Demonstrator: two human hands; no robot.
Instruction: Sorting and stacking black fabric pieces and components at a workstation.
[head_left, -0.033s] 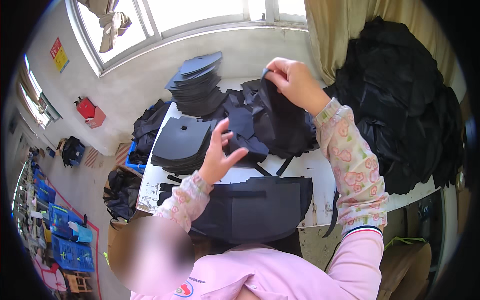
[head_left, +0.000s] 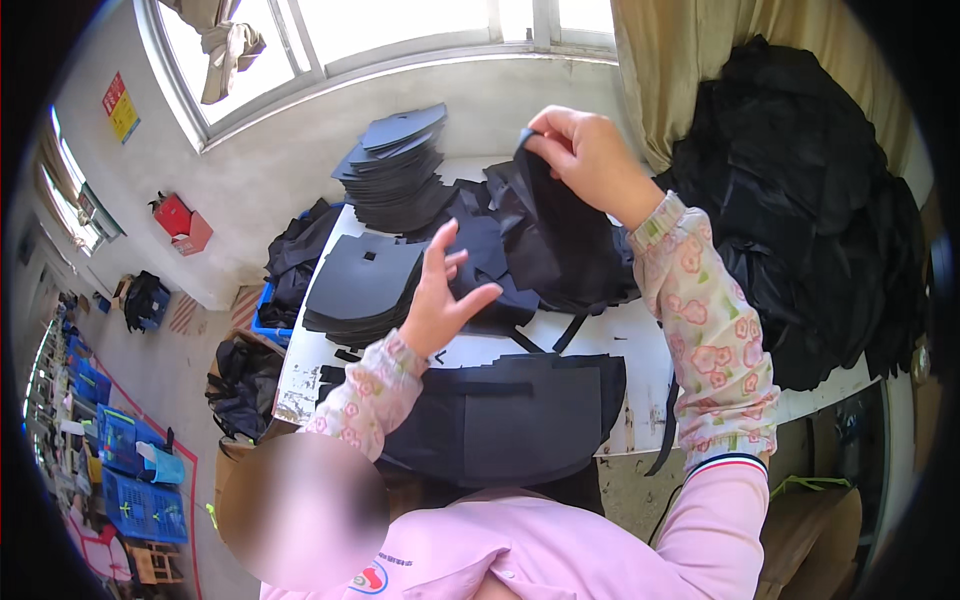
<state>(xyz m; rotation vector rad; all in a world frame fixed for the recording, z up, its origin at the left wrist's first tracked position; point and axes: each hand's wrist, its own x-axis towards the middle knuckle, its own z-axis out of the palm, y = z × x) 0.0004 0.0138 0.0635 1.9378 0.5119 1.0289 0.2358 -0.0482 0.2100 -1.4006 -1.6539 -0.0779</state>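
My right hand [head_left: 592, 165] pinches the upper edge of a black fabric piece [head_left: 560, 225] between thumb and fingers, lifting it above the other black pieces on the white table [head_left: 640, 340]. My left hand [head_left: 437, 300] hovers beside a stack of dark grey panels [head_left: 362, 280], fingers spread and nothing in them. The top panel has a small square hole. A taller, uneven stack of grey panels [head_left: 395, 165] stands behind. Along the near table edge, in front of my body, lies a wide black fabric piece [head_left: 425, 425] with a squarish grey panel [head_left: 530, 425] on it.
A large heap of black fabric [head_left: 790, 230] rises at the right, against a beige curtain [head_left: 650, 80]. At the table's left side stand a blue crate [head_left: 268, 315] of black fabric and a box with more black pieces [head_left: 245, 385]. A window runs along the back wall.
My right hand has shifted slightly up and left, drawing the fabric's edge with it. My left hand has moved slightly up and to the right, fingers still spread.
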